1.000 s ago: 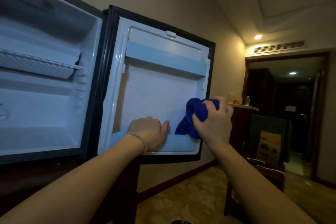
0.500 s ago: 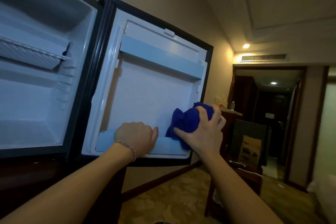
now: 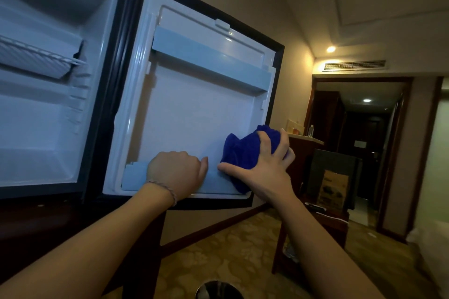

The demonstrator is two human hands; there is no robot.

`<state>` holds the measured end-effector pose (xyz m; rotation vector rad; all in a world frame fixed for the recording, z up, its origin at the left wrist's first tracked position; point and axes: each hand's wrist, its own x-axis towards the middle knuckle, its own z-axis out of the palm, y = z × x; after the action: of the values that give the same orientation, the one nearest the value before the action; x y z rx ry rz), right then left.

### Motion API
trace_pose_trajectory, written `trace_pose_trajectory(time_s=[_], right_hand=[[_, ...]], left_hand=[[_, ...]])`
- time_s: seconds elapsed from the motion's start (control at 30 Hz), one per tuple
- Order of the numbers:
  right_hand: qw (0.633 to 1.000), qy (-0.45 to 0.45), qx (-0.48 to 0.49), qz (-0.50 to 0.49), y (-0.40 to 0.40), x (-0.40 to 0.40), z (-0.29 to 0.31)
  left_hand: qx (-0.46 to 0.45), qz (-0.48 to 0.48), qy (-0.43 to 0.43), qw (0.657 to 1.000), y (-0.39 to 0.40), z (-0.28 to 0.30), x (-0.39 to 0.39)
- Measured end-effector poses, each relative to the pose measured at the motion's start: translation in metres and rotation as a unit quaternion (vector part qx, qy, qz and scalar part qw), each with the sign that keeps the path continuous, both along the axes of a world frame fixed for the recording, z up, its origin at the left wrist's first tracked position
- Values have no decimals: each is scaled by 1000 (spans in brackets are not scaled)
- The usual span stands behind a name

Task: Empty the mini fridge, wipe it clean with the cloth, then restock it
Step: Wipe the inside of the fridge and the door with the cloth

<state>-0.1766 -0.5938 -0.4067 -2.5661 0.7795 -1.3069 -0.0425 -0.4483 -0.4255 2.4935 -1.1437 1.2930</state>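
Head view: mini fridge (image 3: 56, 114) stands open, interior w/ nothing in it except a wire shelf (image 3: 36, 58) at upper left. Door (image 3: 194, 114) swung fully out; upper door rail (image 3: 211, 58) and lower door rail (image 3: 136, 177) both bare. Left hand (image 3: 176, 172) grips the lower rail near its left end, fingers curled over the top edge, thumb alongside; bracelet (image 3: 164, 189) on the wrist. Right hand (image 3: 264, 165) holds the blue cloth (image 3: 243, 150) bunched, fingers spread over it, pressing it against the door liner at the lower right corner, just above the rail's right end. Hands near each other, not touching. Dim hallway (image 3: 364, 141) beyond the door's right edge.
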Motion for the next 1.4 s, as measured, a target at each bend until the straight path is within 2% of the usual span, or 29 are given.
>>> trace_pose_trajectory(time_s=[0.17, 0.3, 0.47, 0.67, 0.9, 1.07, 1.23, 1.4], right_hand=[[995, -64, -43, -56, -1, 18, -12], [983, -166, -67, -40, -12, 27, -18], [950, -311, 3, -6, -30, 34, -26], [958, -274, 40, -78, -36, 42, 8], [942, -336, -3, -18, -36, 43, 51], [939, -339, -48, -28, -31, 36, 94], [948, -311, -50, -39, -31, 35, 98], [947, -316, -36, -48, -32, 36, 81]], left_hand=[[17, 4, -10, 1000, 2, -1, -1], [46, 10, -40, 998, 5, -3, -3], [37, 19, -42, 998, 6, -4, -4], [50, 8, -38, 998, 4, -4, -2], [43, 23, -35, 998, 4, -6, -4], [10, 30, -26, 999, 7, -5, -6], [34, 15, -27, 999, 9, -4, -10], [13, 5, -27, 1000, 10, -2, -9]])
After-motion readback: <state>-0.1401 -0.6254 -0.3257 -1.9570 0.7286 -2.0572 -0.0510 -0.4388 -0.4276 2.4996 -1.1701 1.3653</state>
